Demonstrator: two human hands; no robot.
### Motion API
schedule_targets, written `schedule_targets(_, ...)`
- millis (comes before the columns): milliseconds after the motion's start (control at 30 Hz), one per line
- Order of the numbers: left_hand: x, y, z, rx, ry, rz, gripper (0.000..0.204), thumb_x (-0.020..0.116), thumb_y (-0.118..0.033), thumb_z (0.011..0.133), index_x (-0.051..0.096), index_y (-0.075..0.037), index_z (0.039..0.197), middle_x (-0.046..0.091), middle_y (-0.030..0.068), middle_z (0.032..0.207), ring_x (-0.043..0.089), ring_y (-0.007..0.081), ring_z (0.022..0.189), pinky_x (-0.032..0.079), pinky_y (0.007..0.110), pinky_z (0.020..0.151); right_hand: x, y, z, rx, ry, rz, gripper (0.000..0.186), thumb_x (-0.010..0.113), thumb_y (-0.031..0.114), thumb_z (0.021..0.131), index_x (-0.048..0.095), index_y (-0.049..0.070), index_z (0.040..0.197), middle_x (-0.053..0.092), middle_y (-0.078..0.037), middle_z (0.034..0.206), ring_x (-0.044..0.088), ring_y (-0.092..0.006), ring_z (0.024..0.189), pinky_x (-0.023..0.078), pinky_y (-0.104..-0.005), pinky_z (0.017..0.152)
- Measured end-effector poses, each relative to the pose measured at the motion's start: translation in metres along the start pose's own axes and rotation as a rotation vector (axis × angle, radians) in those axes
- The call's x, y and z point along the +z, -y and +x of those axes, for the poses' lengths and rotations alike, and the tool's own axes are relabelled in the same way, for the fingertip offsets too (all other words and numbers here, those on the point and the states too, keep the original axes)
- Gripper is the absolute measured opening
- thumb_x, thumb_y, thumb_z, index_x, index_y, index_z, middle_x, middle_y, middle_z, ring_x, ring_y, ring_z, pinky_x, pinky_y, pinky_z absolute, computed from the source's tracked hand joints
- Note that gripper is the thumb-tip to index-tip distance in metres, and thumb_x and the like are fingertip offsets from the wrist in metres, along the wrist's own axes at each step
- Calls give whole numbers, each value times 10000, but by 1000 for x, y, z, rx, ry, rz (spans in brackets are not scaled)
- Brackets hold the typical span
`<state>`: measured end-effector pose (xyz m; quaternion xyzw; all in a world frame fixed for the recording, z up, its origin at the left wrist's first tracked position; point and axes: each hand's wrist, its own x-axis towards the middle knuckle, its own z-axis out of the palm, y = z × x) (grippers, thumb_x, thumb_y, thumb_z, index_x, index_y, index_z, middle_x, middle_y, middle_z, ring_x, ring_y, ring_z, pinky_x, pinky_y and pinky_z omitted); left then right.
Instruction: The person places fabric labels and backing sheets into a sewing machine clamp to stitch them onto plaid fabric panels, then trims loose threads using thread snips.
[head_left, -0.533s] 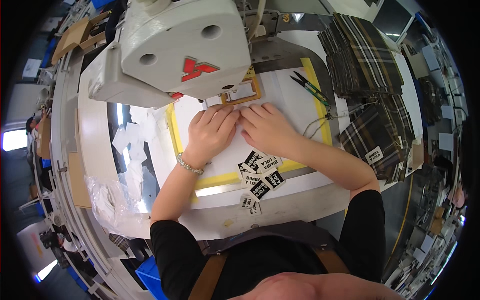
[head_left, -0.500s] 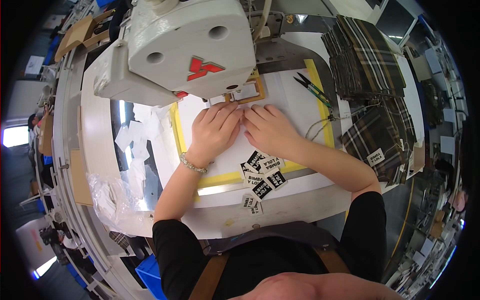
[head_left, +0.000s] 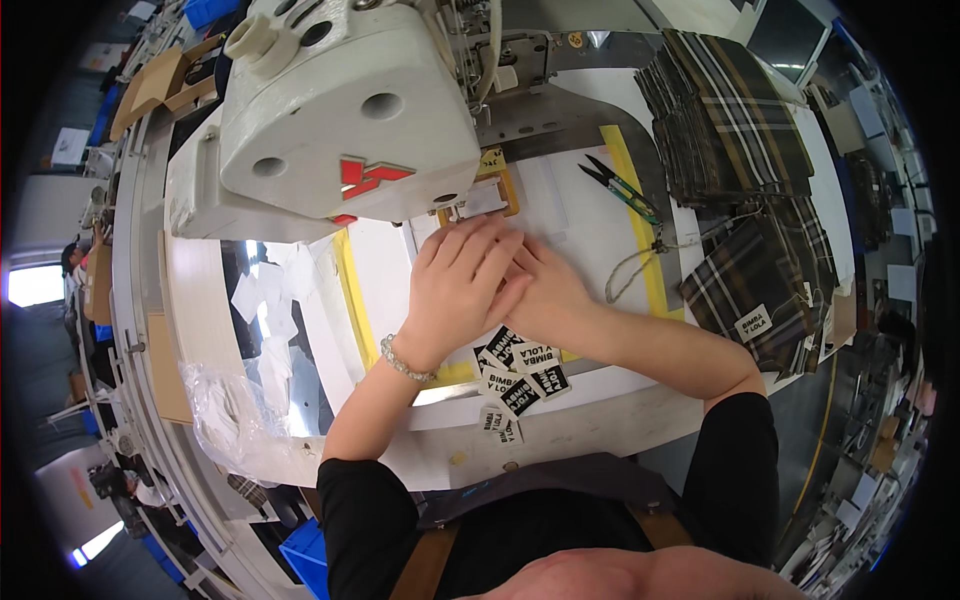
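Note:
My left hand [head_left: 462,285] lies over part of my right hand, its fingers stretched out and close together toward the sewing machine's clamp. My right hand [head_left: 545,295] rests beneath and beside it on the white work plate [head_left: 590,255]; most of its fingers are hidden. Just beyond my fingertips sits the yellow-edged clamp frame [head_left: 511,192], under the white sewing machine head [head_left: 330,130]. Nothing held shows between the hands. Close to my wrists lies a loose pile of black and white fabric labels [head_left: 520,380].
Green-handled thread snips [head_left: 622,190] with a cord lie on the right. Beyond them stands a stack of plaid fabric pieces [head_left: 735,120], with another plaid piece [head_left: 745,280] nearer. White scraps [head_left: 268,300] and a clear plastic bag [head_left: 235,415] are at the left.
My left hand has slid over my right hand; before, they were side by side with fingertips nearly meeting. The whole view has shifted slightly.

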<state>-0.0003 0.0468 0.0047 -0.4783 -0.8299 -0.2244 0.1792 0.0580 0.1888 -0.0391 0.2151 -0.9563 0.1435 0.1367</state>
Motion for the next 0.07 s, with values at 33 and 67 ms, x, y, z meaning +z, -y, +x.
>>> schedule_targets(33,1,0,-1,88,-31,19,354,733,-277,772,668,-119,1083,655,70,1137,615,235,1066,466,374,911,3,-2,-2,-13,-29,-31,500,600,231,835,557,1,1277,533,-173,1328,426,-337,1313,345,-440,1076)
schedule_targets(67,1,1,-1,93,-25,19,354,733,-277,772,668,-119,1083,655,70,1137,615,235,1066,466,374,911,5,-1,-3,-38,-57,-55,510,600,233,837,548,10,1292,519,-171,1366,382,-337,1366,315,-439,1115)
